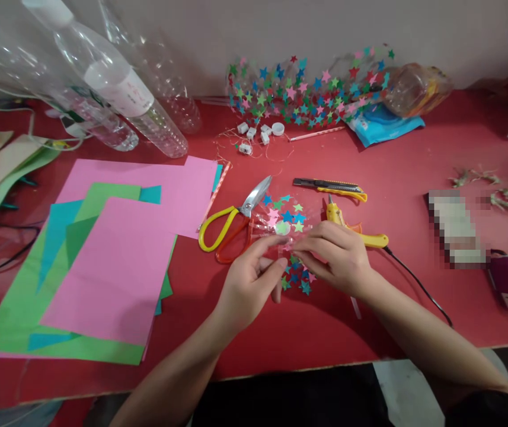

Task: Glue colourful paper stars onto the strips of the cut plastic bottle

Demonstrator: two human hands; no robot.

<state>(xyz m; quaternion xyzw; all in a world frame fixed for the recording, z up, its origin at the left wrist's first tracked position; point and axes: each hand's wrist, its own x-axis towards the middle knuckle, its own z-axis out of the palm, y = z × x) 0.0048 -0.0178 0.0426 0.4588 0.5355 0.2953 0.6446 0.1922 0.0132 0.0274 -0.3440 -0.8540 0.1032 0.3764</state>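
A clear plastic piece dotted with colourful paper stars point(286, 217) is between my hands, its see-through edges hard to make out. My left hand point(251, 281) curls its fingers and thumb around the near left side of this piece. From the right, my right hand point(340, 252) brings its fingertips together over the near side; whatever they pinch is too small to tell. Several more paper stars point(296, 276) show below, between the hands. Scissors point(233, 222) with yellow and red handles lie open beside my left hand. A yellow hot glue gun point(334, 213) lies just beyond my right hand.
Coloured paper sheets point(111, 267) cover the left of the red table point(414, 178). Plastic bottles point(115, 83) lean at the back left. A star-covered clear bottle point(307, 95) lies by the wall. A box cutter point(329, 187) rests beyond the glue gun, whose black cord point(418, 284) trails right.
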